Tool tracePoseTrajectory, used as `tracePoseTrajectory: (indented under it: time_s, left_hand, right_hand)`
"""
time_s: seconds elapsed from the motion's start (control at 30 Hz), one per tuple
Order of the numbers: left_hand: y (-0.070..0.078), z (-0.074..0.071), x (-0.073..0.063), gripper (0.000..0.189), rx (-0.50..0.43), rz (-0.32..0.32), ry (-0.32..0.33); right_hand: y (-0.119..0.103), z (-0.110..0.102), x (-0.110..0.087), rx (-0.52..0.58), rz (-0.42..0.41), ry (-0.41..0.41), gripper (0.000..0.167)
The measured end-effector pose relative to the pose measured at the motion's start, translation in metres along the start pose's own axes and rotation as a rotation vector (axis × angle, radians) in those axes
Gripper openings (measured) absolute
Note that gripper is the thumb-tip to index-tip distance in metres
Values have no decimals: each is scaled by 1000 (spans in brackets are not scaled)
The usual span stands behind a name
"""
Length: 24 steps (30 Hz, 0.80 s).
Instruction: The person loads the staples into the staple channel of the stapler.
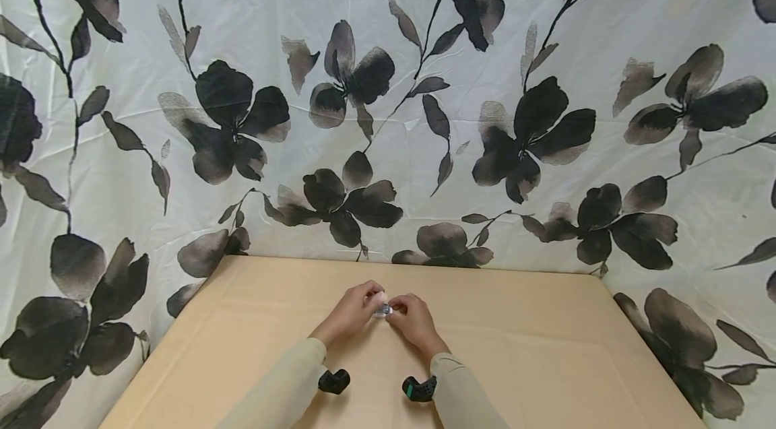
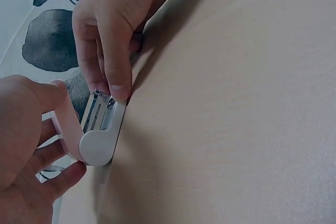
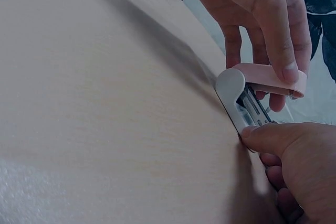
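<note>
A small stapler (image 1: pixel 383 310) with a pink top and a white base is held between both hands over the table. Its pink top arm (image 3: pixel 265 74) is swung up from the white base (image 2: pixel 100 148), baring the metal staple channel (image 3: pixel 255 107). My left hand (image 1: pixel 351 311) grips the pink arm, thumb on one side and fingers on the other. At the front end of the base, my right hand (image 1: pixel 415 321) pinches with thumb and fingers, close by the channel's tip. The right fingers are partly hidden behind the base in the right wrist view.
Beneath the hands lies a light wood-coloured table (image 1: pixel 521 348). A white cloth with dark flowers (image 1: pixel 242 18) hangs behind it and shows along its sides. Black wrist devices (image 1: pixel 334 382) sit at both sleeves.
</note>
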<state>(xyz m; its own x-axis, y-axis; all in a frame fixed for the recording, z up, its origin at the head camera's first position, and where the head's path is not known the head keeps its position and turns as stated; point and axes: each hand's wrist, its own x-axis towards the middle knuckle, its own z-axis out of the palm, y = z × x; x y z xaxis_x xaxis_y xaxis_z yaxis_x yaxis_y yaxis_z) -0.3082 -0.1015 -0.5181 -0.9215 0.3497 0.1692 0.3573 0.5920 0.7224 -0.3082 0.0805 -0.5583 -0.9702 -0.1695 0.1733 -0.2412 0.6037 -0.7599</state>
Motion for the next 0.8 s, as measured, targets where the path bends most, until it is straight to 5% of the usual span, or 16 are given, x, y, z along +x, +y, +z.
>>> tracePoseTrajectory:
  time_s: [0.8]
  left_hand:
    - [-2, 8, 4, 14, 36, -14, -13]
  right_hand:
    - [2, 0, 0, -18, -20, 7, 20]
